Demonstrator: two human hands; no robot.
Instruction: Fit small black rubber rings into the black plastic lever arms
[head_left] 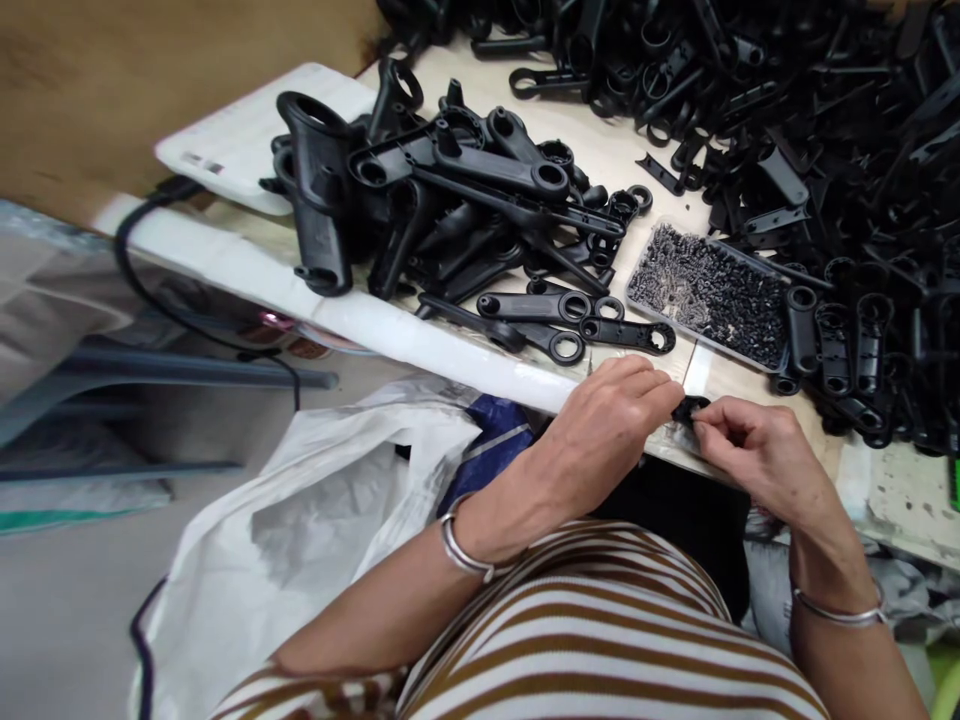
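My left hand (611, 415) and right hand (761, 450) are clamping a black part (691, 407) by the surface's (611, 145) near edge; a slack grip is risking a fall.

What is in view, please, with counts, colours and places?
Table: one, pale, across centre
Parts: many, black, heaped left and right
Tray: one, clear, between heaps
Small pieces: many, grey and black, in tray
Held part: one, black, at table's edge
Slab: one, white, table's left
Cable: at least one, black, left
Panel: one, brown, top left
Sack: one, white, below table
Sheet: one, blue, by sack
Top: one, brown-and-white, worn
Bracelets: two, silver, on wrists
Left hand: one, at held part
Right hand: one, at held part
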